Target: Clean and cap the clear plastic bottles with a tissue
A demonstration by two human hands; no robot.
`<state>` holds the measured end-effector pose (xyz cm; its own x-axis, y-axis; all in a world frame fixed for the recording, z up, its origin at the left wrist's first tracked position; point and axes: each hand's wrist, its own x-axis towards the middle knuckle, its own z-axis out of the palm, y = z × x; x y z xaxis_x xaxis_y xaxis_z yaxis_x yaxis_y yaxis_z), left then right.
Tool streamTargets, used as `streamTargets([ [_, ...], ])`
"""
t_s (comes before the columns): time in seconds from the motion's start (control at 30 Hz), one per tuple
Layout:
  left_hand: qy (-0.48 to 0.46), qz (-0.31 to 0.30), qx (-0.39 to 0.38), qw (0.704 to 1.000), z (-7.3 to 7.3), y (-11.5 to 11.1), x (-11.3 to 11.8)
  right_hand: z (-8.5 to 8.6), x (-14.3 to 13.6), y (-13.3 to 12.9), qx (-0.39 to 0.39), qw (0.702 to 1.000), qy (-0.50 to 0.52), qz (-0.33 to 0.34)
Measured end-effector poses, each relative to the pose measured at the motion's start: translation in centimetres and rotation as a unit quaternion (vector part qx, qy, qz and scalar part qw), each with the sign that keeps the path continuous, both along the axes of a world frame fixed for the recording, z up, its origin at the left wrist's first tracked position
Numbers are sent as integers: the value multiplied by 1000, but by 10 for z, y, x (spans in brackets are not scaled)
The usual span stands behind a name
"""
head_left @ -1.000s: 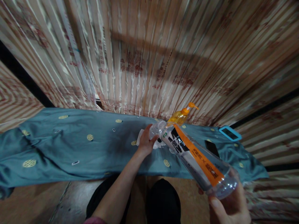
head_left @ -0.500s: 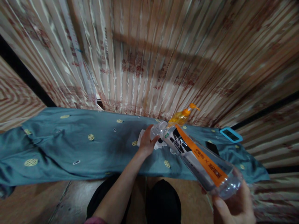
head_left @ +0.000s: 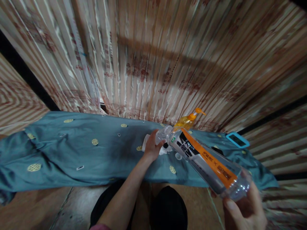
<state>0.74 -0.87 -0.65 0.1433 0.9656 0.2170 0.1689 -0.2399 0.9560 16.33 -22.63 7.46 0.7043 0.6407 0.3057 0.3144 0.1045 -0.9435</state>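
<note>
Two bottles meet neck to neck in front of me, over the cloth-covered desk [head_left: 115, 156]. The fingers of my left hand [head_left: 151, 148] are curled around the small clear bottle [head_left: 159, 137], closed on its side, with the thumb on the near face. The fingers of my right hand [head_left: 247, 209] are spread around the base of the large clear bottle [head_left: 206, 159], gripping it with the thumb on the near side. It slants across the right half of my view, orange and silver label up, its base toward me and its neck at the small one. I cannot tell whether the two rims actually touch.

Compared with a second ago, the base of the large bottle sits a little higher and farther right in my view, and my right hand has gone with it. The clear cap [head_left: 178, 156], mostly tucked behind the bottle then, now shows nearly whole on the desk just beside it. The black phone [head_left: 217, 149] has gone the other way: the bottle now covers most of it. My left hand keeps the same grip, above the white tissue [head_left: 145, 143]. The yellow pump bottle [head_left: 185, 122] stands behind the necks, partly hidden, and the blue-framed device [head_left: 237, 140] lies at the far right.
</note>
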Motion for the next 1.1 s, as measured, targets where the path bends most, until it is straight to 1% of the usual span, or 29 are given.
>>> streamTargets([
  [0.17, 8, 2, 7, 1000, -3, 1, 0, 8, -2, 3, 1, 999, 31, -7],
  [0.27, 10, -5, 10, 1000, -2, 0, 0, 8, -2, 2, -6, 1000, 16, -1],
  [0.5, 5, -7, 5, 1000, 0, 0, 1, 4, 7, 0, -12, 1000, -3, 12],
  [0.6, 0, -6, 5, 1000, 0, 0, 1, 6, 6, 2, -24, 1000, -17, 7],
  [0.73, -7, -10, 5, 1000, 4, -1, 0, 12, 2, 3, -25, 1000, -2, -6],
  [0.87, -6, -10, -2, 1000, 6, -2, 0, 14, 5, 3, -27, 999, -22, 9],
  [1.1, 1, -8, 9, 1000, 0, 2, 0, 16, 9, 6, -32, 999, -1, 14],
])
